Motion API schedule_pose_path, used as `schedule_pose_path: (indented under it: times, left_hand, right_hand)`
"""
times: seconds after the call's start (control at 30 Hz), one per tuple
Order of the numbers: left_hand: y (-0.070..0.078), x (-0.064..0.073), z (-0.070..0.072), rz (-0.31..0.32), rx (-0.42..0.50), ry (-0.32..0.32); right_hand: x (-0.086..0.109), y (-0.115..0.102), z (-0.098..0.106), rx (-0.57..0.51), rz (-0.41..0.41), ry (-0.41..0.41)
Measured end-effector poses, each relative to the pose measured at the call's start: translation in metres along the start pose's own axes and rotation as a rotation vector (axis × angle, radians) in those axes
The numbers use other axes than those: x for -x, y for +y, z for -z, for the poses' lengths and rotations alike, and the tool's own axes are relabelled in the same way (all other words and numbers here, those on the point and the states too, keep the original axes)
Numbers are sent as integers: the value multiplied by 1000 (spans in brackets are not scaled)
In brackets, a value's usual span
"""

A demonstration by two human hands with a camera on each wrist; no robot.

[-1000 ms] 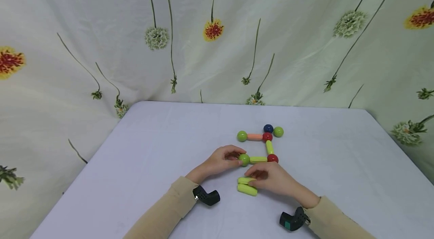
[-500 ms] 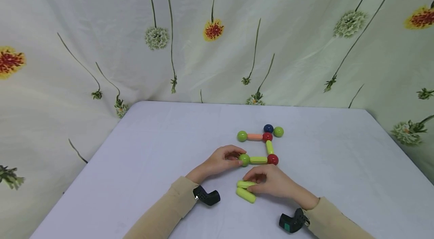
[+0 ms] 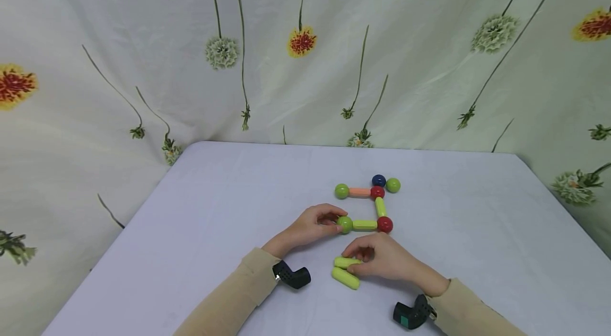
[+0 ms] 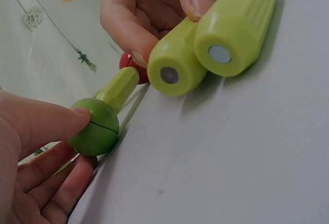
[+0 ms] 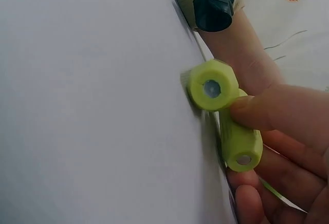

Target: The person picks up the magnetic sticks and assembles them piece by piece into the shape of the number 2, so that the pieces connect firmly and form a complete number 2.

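My left hand [image 3: 312,226] pinches a green ball [image 3: 346,224] between thumb and fingers. From that ball a yellow-green magnetic rod [image 3: 365,225] runs to a red ball [image 3: 384,224]. Nearer the front, my right hand [image 3: 384,257] pinches a second yellow-green magnetic rod [image 3: 346,262]. Another such rod [image 3: 346,278] lies beside it on the near side, with the right thumb [image 4: 203,0] between the two. Round metal discs show in the ends of both rods in the left wrist view. The fingers partly cover the right end of the pinched rod.
Beyond the hands, a yellow-green rod [image 3: 380,207] links the near red ball to a farther red ball [image 3: 377,192]. A salmon rod [image 3: 360,192] joins that one to a green ball [image 3: 341,191]. A blue ball [image 3: 378,180] and another green ball [image 3: 393,185] sit behind.
My right hand has drawn slightly toward the front with the pinched rod. The nearer loose rod has shifted toward the front and turned a little. My left hand stays on its ball.
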State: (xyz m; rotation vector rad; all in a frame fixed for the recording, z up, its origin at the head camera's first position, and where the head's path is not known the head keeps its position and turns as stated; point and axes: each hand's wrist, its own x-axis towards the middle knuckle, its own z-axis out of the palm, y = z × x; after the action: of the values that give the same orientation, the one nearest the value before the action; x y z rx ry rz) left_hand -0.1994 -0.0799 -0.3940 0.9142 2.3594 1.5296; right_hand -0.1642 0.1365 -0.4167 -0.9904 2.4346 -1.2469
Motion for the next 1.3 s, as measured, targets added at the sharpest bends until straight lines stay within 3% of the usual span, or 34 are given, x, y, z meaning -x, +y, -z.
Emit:
schedule_pose_path:
  times: [0.2, 0.67, 1.03, 1.3]
  left_hand:
    - [-1, 0, 1, -3, 2, -9]
    - [0, 0, 0, 16, 1, -6]
    - [-2, -1, 0, 9, 1, -5]
    - [-3, 0, 0, 8, 1, -7]
  right_hand:
    - [0, 0, 0, -46, -28, 18]
    - [-1, -2, 5, -259, -175, 47]
    - [-1, 1, 4, -407, -244, 65]
    - [-2, 1, 4, -455, -311, 91]
